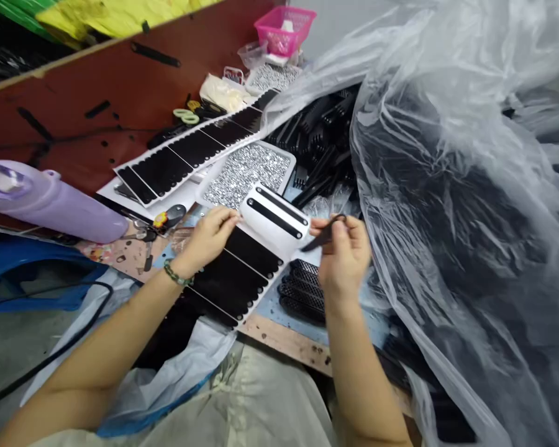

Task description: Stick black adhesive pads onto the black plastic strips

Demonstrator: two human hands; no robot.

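Observation:
My left hand (209,237), with a bead bracelet at the wrist, pinches the left edge of a white backing sheet (279,225) that carries black adhesive strips. The sheet's top part curves up, mostly bare white with two black strips left on it. Its lower part, covered in black strips with round tabs, hangs over the table edge. Between the thumb and fingers of my right hand (345,257) is a loose, bent black strip (320,238), just right of the sheet. Black perforated brush-like pieces (302,292) lie beneath, beside my right hand.
Behind the sheet stands a tray of small silver pieces (249,174). Another black sticker sheet (190,155) lies further back. Left are a purple bottle (74,205) and keys (149,236). A clear plastic bag (447,186) with black comb-like parts (326,133) fills the right. A pink basket (284,34) sits behind.

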